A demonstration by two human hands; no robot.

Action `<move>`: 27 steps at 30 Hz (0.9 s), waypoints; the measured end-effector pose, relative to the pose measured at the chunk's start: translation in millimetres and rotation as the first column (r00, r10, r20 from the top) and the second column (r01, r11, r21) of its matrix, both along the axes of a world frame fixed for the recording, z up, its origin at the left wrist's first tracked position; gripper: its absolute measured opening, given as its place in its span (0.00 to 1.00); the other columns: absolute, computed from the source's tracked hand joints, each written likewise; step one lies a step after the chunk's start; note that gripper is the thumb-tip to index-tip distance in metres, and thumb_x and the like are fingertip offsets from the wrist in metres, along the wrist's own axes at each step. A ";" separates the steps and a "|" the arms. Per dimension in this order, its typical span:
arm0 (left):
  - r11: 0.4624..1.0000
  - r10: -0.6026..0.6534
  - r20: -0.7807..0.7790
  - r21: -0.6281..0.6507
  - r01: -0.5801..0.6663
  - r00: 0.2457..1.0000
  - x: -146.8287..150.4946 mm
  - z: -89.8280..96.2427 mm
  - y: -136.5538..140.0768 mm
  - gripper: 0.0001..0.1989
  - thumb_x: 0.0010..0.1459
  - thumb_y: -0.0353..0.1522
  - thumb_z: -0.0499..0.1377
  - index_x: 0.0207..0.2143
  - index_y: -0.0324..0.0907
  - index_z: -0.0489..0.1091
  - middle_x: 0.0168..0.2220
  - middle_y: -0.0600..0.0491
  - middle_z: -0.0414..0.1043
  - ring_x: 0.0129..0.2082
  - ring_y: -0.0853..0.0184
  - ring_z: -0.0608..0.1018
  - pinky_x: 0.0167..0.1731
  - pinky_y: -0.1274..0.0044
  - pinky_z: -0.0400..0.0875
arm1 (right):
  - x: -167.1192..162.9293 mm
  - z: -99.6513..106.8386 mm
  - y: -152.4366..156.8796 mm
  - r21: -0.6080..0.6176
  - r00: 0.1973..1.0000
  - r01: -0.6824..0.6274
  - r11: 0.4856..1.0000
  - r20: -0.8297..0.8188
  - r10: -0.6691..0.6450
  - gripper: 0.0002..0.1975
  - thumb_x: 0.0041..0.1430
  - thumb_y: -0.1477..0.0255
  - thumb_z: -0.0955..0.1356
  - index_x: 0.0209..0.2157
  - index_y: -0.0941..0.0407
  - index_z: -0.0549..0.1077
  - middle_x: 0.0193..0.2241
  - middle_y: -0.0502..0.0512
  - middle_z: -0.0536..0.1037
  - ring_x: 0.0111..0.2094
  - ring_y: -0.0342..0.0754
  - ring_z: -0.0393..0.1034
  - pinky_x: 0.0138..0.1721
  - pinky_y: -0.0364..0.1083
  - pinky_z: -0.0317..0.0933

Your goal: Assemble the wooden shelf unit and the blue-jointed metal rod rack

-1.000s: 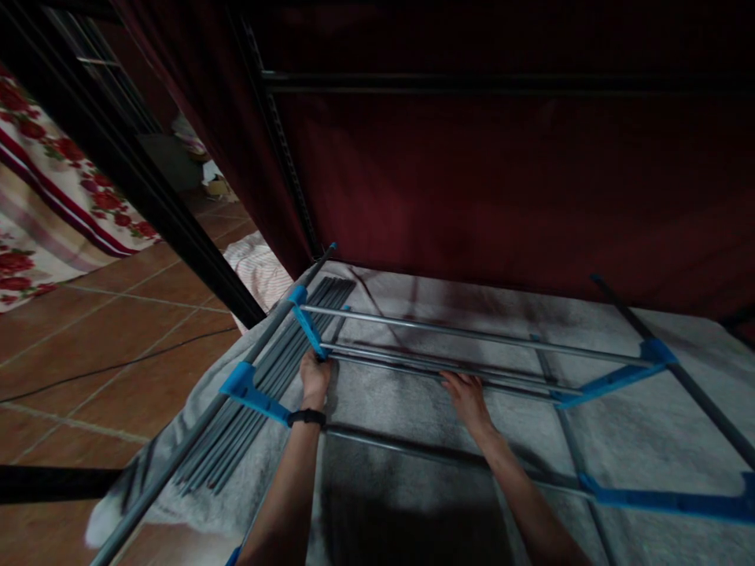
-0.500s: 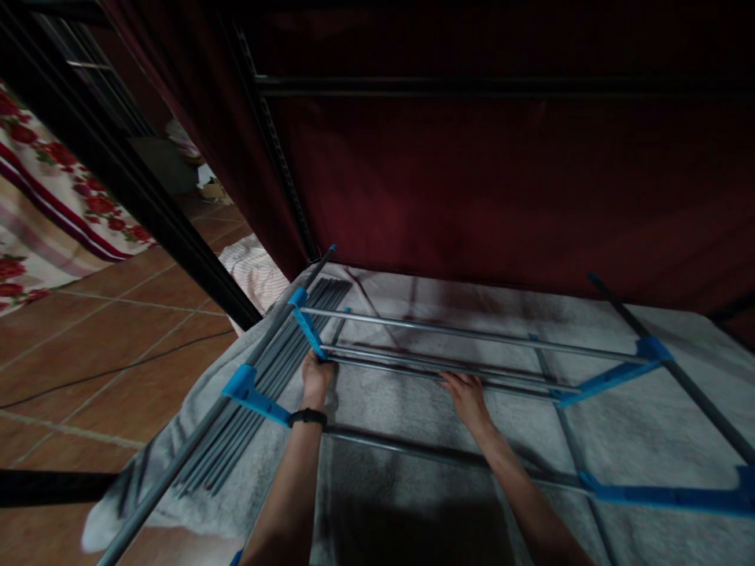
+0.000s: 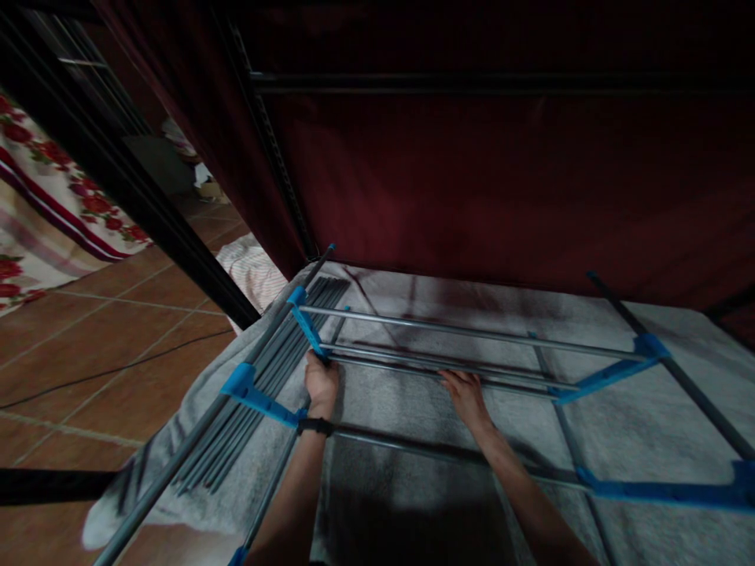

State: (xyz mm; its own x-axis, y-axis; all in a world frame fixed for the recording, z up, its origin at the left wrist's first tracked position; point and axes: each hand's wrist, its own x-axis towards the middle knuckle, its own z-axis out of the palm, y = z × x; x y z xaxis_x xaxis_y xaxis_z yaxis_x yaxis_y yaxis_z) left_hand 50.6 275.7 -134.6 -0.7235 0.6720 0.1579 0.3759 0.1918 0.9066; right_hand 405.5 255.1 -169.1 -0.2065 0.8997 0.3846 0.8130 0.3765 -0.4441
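Observation:
A rack frame of grey metal tubes and blue plastic brackets stands over the blanket. With a black band on its wrist, my left hand [image 3: 322, 383] is closed at the lower end of the far left blue bracket [image 3: 307, 328], where a thin grey tube [image 3: 383, 363] meets it. Its fingertips are partly hidden behind the joint. My right hand [image 3: 465, 395] curls its fingers over the same tube near mid-length. That tube runs across to the far right blue bracket [image 3: 607, 377]. Nearer me are another left bracket [image 3: 263, 402] and a right one [image 3: 666, 494].
Several loose grey tubes [image 3: 265, 385] lie side by side under the frame's left side. A grey blanket [image 3: 401, 472] covers the surface beneath. Black posts [image 3: 135, 181] and a dark red curtain [image 3: 472, 181] border it. A cable [image 3: 118, 369] crosses the tiled floor.
My left hand and wrist have shifted slightly to the right at the bracket joint, uncovering more of the near left bracket's end. My right hand stays on the tube.

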 end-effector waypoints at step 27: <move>0.996 -0.082 0.013 -0.023 0.082 0.997 -6.8 8.2 -7.9 0.11 0.45 0.28 0.62 0.35 0.41 0.74 0.32 0.52 0.77 0.38 0.61 0.78 0.43 0.72 0.68 | -0.8 9.2 -2.5 -0.014 1.000 0.001 1.000 -0.012 -0.002 0.15 0.62 0.77 0.66 0.46 0.49 0.78 0.45 0.55 0.81 0.49 0.53 0.72 0.53 0.54 0.60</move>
